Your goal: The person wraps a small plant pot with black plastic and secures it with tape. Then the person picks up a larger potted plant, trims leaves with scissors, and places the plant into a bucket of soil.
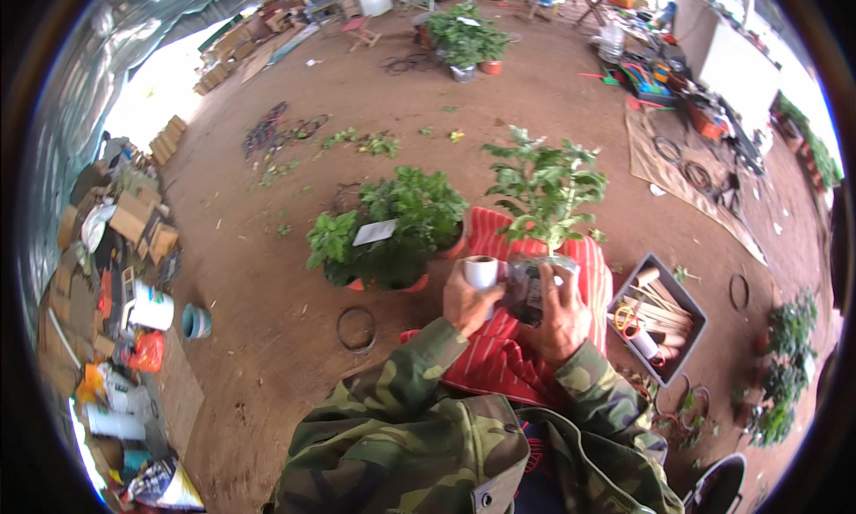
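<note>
My left hand (pixel 466 301) grips a roll of white film (pixel 480 273) on a cardboard core, held upright. Beside it, my right hand (pixel 560 313) holds the plastic-wrapped root ball (pixel 527 292) of a leafy potted plant (pixel 550 193). The wrapping looks clear and glossy over dark soil. The plant stands upright above a red striped cloth (pixel 595 266) draped across my lap. To the left, several bushy potted plants (pixel 408 210) stand together on the ground, with a white card (pixel 375 232) lying on their leaves.
A grey crate (pixel 699 327) at my right contains wooden sticks (pixel 659 307), scissors (pixel 626 319) and another white roll (pixel 643 345). Black wire rings (pixel 356 329) lie on the bare earth floor (pixel 267 353). Cardboard and buckets (pixel 152 305) line the left side; more plants (pixel 786 367) stand right.
</note>
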